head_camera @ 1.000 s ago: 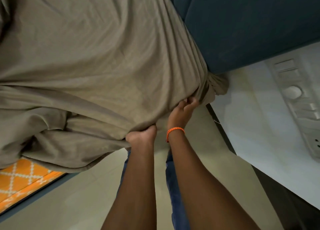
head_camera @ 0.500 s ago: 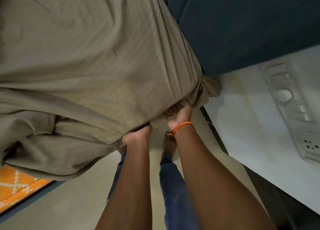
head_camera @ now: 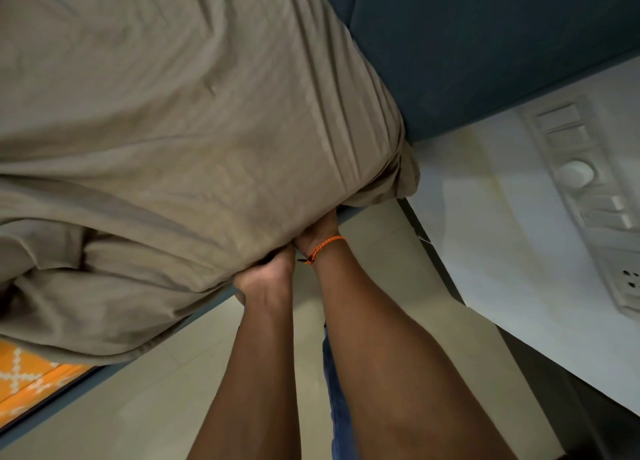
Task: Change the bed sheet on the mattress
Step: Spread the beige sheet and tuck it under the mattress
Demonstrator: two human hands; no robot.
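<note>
The left hand point(head_camera: 266, 274) gripped the sheet's point(head_camera: 180, 130) hem, fingers curled into the cloth. The right hand point(head_camera: 317, 229), just beside it, reached under the sheet; its grip could not be told. The sheet covered the mattress corner, bunched at left.

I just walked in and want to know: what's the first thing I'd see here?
A big wrinkly tan bed sheet fills the top left, draped over the bed's corner. In the middle, the left hand and the right hand, the one with an orange bracelet, reach in under its edge. A white switch panel sits on the wall at right.
</note>
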